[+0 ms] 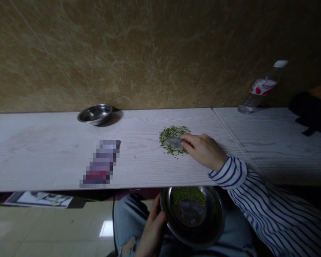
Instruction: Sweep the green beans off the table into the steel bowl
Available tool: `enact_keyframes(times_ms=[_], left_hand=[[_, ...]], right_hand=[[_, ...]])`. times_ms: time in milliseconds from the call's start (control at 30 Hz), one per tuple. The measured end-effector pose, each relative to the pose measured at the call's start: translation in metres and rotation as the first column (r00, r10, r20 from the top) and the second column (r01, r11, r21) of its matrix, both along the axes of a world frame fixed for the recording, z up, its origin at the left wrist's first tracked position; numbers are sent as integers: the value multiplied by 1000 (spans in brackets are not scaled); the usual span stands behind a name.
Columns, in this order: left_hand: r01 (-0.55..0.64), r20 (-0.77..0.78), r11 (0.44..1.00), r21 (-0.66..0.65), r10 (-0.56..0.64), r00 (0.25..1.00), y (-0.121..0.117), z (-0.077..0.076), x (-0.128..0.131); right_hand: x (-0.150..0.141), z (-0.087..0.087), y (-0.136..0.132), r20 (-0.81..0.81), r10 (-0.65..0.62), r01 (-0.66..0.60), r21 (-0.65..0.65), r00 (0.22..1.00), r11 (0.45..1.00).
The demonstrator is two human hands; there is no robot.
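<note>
My right hand (205,150) is closed around the handle of a grey spoon (173,143), its broad end resting over a loose patch of small green beans (167,135) that look like mung beans, on the white tabletop. Below the table edge, my left hand (155,226) grips the left rim of a metal bowl (216,228), fingers partly hidden under it. More green beans (188,195) lie along the far side inside this bowl, which sits over my lap.
A smaller steel bowl (95,115) stands near the wall at left. In front of it lies a pixelated flat object (101,164). A clear plastic bottle (262,87) stands at the back right, beside a dark cloth-like item (310,110). Papers (40,199) lie below the tabletop.
</note>
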State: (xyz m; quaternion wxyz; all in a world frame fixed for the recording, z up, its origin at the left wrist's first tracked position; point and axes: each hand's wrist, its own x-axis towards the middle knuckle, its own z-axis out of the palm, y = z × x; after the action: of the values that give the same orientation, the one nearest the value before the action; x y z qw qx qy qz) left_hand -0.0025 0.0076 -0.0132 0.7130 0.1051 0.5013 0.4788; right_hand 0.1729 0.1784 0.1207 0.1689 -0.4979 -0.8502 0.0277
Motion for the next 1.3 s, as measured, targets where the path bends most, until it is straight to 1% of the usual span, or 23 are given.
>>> enact_keyframes(times_ms=[100,233,400,500,600,700,833,933,1033,1167,1300], left_hand=[[-4,9,1000,-3,4,1000,-1,3,-1],[-33,-2,999,11,33,999,-3,7,-1],[-33,12,999,19,33,999,-1,8,-2],[-18,37,1000,9,18,999,0,7,-2],[-21,61,1000,0,21,998,0,8,-2],[-27,71,1000,-12,28,997,-1,10,-2],[-26,36,1000,-17,27,999,-1,12,-2],[-40,6,999,-13,40,999,-1,13,-2],[-62,-8,998,-1,62,998,-2,15,-2],[-108,20,994,-19,108,994,-2,17,0],[-111,23,993,-39,112,993,0,19,2]], right_hand=[[-10,1,4,45,31,-32,9,999,999],[-22,0,6,131,54,-51,-21,990,998],[-24,0,3,184,85,-83,-19,979,996],[-19,-1,-2,180,111,-107,-29,977,994],[-12,0,-6,149,164,-161,-34,975,986],[-10,0,-6,116,189,-190,-4,975,982],[-17,-3,-2,106,187,-193,52,977,980],[-26,-8,2,111,224,-232,67,968,970],[-29,-13,2,124,272,-282,73,954,957],[-21,-16,-3,113,327,-336,70,938,939],[-8,-14,-8,111,367,-375,53,923,926]])
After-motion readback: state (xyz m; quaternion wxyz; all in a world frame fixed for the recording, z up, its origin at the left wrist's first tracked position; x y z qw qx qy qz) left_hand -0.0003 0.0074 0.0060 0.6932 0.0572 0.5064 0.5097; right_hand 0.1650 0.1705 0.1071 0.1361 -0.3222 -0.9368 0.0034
